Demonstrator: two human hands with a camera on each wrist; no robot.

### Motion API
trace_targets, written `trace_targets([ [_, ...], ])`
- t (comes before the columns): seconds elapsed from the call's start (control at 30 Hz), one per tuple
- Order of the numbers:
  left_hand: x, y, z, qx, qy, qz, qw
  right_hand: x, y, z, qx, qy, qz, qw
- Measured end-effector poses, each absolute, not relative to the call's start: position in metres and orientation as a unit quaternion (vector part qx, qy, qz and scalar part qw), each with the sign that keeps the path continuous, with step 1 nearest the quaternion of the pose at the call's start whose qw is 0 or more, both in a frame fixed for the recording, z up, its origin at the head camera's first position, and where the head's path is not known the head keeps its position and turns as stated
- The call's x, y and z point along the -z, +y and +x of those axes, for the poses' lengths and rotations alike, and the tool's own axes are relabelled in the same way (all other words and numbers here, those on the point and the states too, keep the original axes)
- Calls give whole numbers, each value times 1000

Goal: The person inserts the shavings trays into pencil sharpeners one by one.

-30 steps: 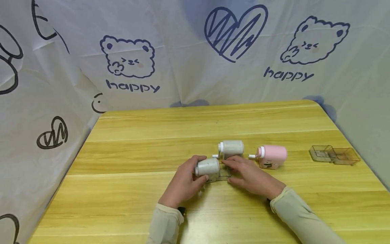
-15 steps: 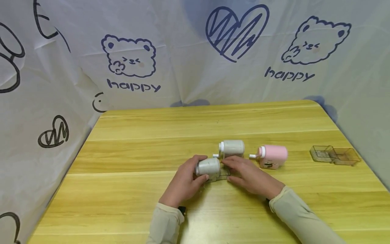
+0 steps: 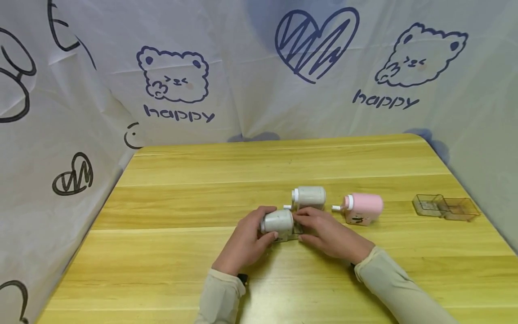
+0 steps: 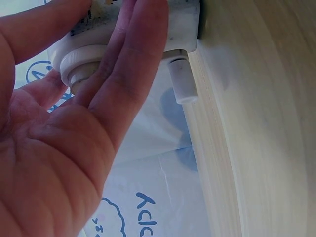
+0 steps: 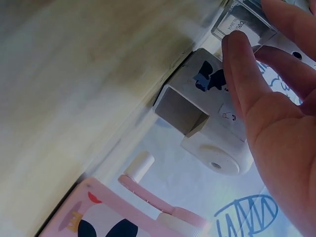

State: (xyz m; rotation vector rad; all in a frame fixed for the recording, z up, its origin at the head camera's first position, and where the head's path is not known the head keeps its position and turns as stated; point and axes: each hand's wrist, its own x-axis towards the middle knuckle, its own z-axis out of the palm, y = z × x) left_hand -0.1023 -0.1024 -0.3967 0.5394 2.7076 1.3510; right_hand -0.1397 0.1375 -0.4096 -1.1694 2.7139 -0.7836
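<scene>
My left hand (image 3: 246, 240) grips a grey-white crank pencil sharpener (image 3: 278, 220), fingers behind it and thumb in front. In the left wrist view its white crank knob (image 4: 183, 84) points away from the palm. My right hand (image 3: 329, 233) holds a clear shavings drawer (image 5: 237, 23) at the sharpener's right end, the drawer mostly inside the body. Its index fingertip is right at the sharpener's end face. Just behind stands a second grey-white sharpener (image 3: 310, 196), whose drawer slot (image 5: 181, 111) gapes without a drawer in the right wrist view.
A pink crank pencil sharpener (image 3: 364, 208) stands right of the second grey one. Farther right, near the table's edge, lie a clear drawer (image 3: 427, 206) and an orange-tinted drawer (image 3: 460, 209), side by side. White cloth with drawings (image 3: 243, 81) hangs behind the wooden table (image 3: 182, 193).
My right hand has shifted slightly left, and the clear drawer has slid farther into the sharpener. The left hand keeps its grip in nearly the same place.
</scene>
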Motion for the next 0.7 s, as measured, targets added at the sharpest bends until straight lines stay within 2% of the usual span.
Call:
trace_targets([
  [0.7,394,-102,-100,-433,884,172,35,410,134,-140,265,886,-378,44],
])
